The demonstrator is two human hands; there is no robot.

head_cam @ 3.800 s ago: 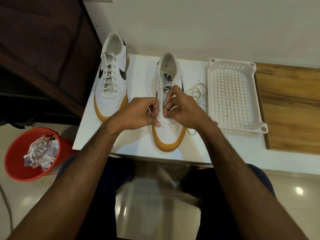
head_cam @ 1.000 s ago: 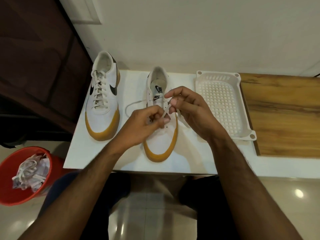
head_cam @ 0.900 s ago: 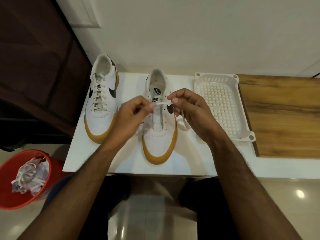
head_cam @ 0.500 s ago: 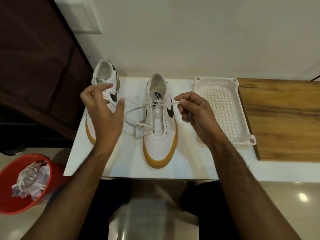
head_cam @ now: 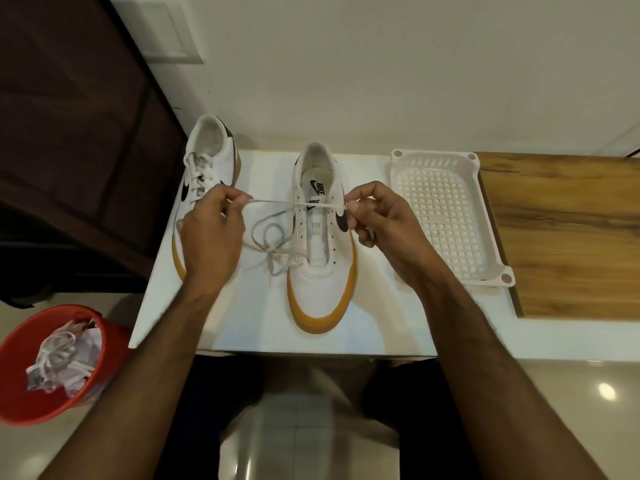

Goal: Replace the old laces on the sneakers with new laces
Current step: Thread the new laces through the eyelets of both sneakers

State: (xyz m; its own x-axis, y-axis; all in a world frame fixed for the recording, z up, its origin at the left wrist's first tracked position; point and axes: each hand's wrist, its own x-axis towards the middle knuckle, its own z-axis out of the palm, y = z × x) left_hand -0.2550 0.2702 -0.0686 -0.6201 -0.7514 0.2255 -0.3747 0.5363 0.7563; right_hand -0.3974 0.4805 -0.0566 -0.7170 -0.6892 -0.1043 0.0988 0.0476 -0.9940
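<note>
You see two white sneakers [head_cam: 320, 244] with black swooshes and tan-yellow soles, a white lace [head_cam: 294, 203], a white grid-patterned tray [head_cam: 446, 209] — and a red bin [head_cam: 52, 362].

The surface [head_cam: 374, 317] is smooth white board with a soft sheen. Both sneakers, the laced one [head_cam: 207, 168] and the one being laced [head_cam: 320, 282], have smooth white uppers that look like leather, matt tan rubber-like soles and black glossy swooshes. The lace [head_cam: 287, 203] is flat, woven off-white cloth, matt. The tray [head_cam: 485, 216] is moulded white plastic with a perforated grid floor. Beside it lies a board [head_cam: 561, 233] of brown wood grain, satin. The bucket [head_cam: 20, 403] is glossy red plastic holding crumpled paper and cloth laces. The floor [head_cam: 554, 410] is polished, reflective tile.
</note>
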